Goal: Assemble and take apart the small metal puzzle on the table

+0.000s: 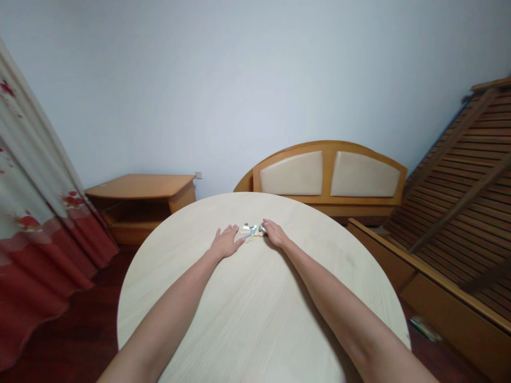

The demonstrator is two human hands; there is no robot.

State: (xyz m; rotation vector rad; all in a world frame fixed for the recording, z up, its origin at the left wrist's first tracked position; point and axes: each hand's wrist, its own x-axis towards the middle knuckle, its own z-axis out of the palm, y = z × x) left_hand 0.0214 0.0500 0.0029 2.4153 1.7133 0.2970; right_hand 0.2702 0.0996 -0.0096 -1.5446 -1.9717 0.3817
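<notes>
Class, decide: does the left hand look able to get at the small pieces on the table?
Probably yes: the left hand is close beside the pieces, nothing visible stands between, and the right hand is at their other side.

Long bare forearms (175, 300), slim wrists (215, 254), each hand (227, 242) bare.

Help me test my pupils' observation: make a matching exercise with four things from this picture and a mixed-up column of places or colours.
1. left hand
2. right hand
3. floral curtain
4. arched headboard

A. red below, pale above
B. just left of the small pieces
C. beyond the round table
D. at the pieces' right edge

Pairs: 1-B, 2-D, 3-A, 4-C
</notes>
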